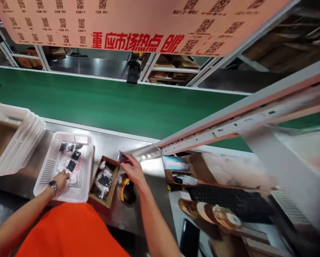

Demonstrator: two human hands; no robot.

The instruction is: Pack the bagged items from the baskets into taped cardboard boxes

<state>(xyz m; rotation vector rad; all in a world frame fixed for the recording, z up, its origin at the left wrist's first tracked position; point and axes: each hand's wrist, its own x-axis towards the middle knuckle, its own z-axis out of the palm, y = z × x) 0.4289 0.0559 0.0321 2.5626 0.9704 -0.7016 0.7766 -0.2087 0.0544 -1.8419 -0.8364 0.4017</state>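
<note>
A white plastic basket [89, 167] stands on the metal bench with several small clear bags of black parts [71, 165] in it. My left hand [61, 181] reaches into this basket with fingers curled at the bags; what they grip, if anything, is hidden. To its right is an open cardboard box [112, 191], filled with similar clear bags [104, 180]. Over the box's far right corner, my right hand [133, 170] is closed on a small clear bag with a dark part [121, 157]. A yellow and black roundish object [127, 191] lies beneath my right wrist.
Stacked white baskets [28, 142] are at the left. A green conveyor belt [108, 103] runs behind the bench. A keyboard [224, 200], tape rolls [216, 214] and a phone-like black slab [189, 237] lie at the right. A slanting metal post [229, 125] rises there, and a QR-code board [138, 21] hangs above.
</note>
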